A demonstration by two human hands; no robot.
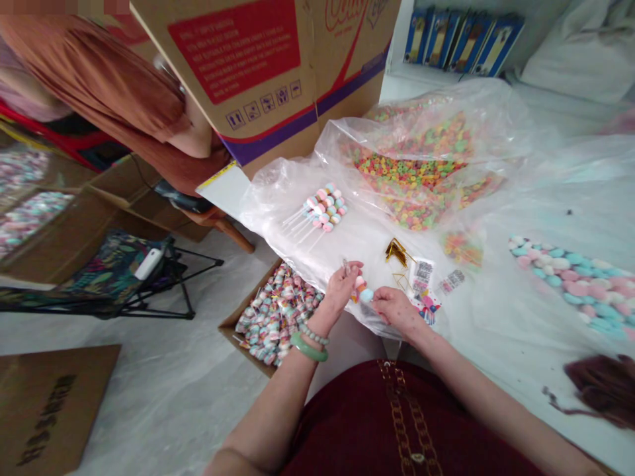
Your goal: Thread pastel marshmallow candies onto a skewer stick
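A marshmallow skewer (pixel 366 295) with pink, orange and blue pieces lies between my hands, just over the table's near edge. My left hand (pixel 343 285), with a bead bracelet and a green bangle on its wrist, grips its left end with closed fingers. At the blue end, my right hand (pixel 395 309) pinches with thumb and fingers. Whether a clear wrapper covers the skewer is too small to tell. Beyond my hands lie gold twist ties (pixel 395 251) and small printed cards (pixel 423 274). A stack of marshmallow skewers (pixel 325 207) on white sticks rests farther left.
Ring-shaped candies (pixel 421 188) fill a clear plastic bag at the back. Loose marshmallows (pixel 570 274) lie on the right. A carton of wrapped sweets (pixel 278 317) stands below the table edge. A large cardboard box (pixel 268 79) blocks the back left, beside a person in an orange-brown top (pixel 114 86).
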